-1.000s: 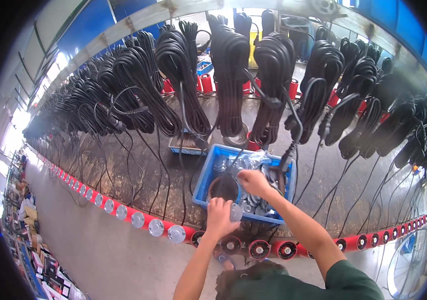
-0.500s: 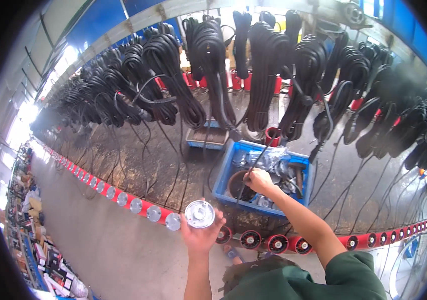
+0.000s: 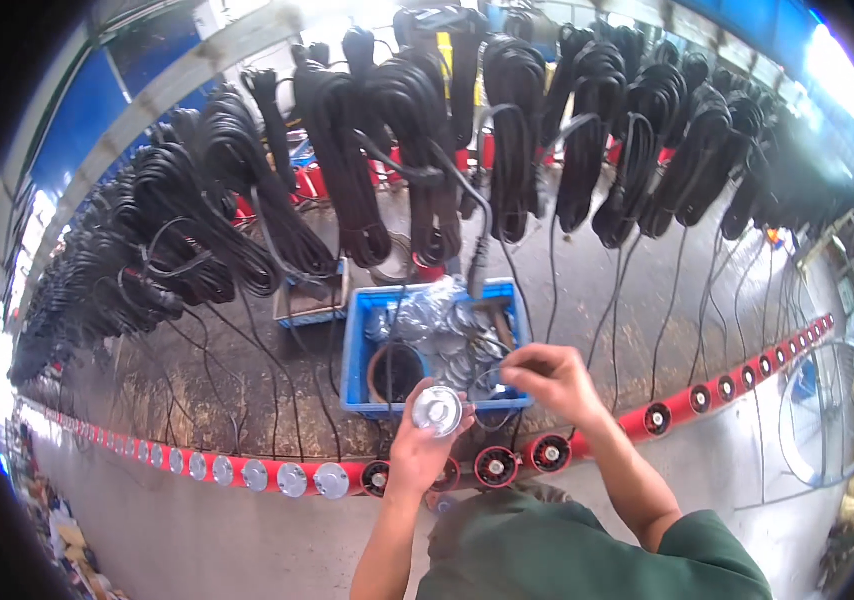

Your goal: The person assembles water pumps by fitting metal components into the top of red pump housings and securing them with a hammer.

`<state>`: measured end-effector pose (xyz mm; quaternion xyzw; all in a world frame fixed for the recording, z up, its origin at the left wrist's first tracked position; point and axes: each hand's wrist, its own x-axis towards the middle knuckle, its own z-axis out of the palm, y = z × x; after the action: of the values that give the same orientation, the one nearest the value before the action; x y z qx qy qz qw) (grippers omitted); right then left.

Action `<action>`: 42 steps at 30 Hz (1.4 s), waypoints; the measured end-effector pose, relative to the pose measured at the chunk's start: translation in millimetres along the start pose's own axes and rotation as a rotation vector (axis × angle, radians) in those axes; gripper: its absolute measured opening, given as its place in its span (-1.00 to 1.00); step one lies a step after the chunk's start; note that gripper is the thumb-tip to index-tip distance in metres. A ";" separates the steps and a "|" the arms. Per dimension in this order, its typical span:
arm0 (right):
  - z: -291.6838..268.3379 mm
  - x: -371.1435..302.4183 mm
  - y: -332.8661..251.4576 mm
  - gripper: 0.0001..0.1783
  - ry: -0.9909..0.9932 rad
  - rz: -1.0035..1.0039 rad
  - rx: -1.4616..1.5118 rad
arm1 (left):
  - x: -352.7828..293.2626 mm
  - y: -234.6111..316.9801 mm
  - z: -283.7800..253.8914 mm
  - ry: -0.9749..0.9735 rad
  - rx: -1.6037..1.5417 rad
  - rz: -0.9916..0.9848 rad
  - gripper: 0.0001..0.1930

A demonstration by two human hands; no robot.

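My left hand (image 3: pixel 421 452) is closed around a round silver metal cap (image 3: pixel 437 410), whose ringed face with a raised middle is turned up. It is held over the bench's front edge, by the near rim of a blue plastic crate (image 3: pixel 355 350). My right hand (image 3: pixel 559 380) hovers at the crate's near right corner, thumb and fingertips pinched together beside a thin looped cable; what they grip is too small to make out. Inside the crate lie several silver metal caps (image 3: pixel 455 365), a clear plastic bag (image 3: pixel 429 308) and a dark round pot (image 3: pixel 397 372).
Along the bench's front edge runs a row of red tubes, capped in silver at the left (image 3: pixel 332 481) and showing black ends at the right (image 3: pixel 496 466). Coiled black cables (image 3: pixel 514 140) hang above, their strands dropping to the row. A smaller blue box (image 3: pixel 309 305) stands beside the crate.
The view has swung right, shifting the bench leftward. My right hand has come out from over the crate to its near right corner. My left hand still holds the metal cap, now nearer the crate.
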<state>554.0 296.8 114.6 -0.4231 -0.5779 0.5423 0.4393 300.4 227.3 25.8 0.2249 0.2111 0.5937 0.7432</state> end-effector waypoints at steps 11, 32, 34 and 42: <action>62.0 -0.4 2.5 -0.81 -0.227 -0.395 -0.382 | -40.2 5.0 55.9 0.128 -0.020 -0.036 -0.27; 136.1 39.2 89.6 -0.70 -0.331 0.076 -0.283 | -99.9 8.0 -13.5 0.386 -0.359 0.503 -0.09; 149.2 97.3 115.6 -0.85 -0.312 -0.257 -0.742 | -115.1 12.9 -17.6 0.379 -0.338 0.481 -0.16; 214.9 168.7 221.4 -0.88 -0.570 -0.123 -1.836 | -179.3 -3.3 -29.2 0.415 -0.360 0.236 -0.21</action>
<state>305.8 416.8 -103.8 -0.4233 -0.8831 -0.0630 -0.1923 249.1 53.8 8.6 -0.0137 0.2224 0.7373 0.6378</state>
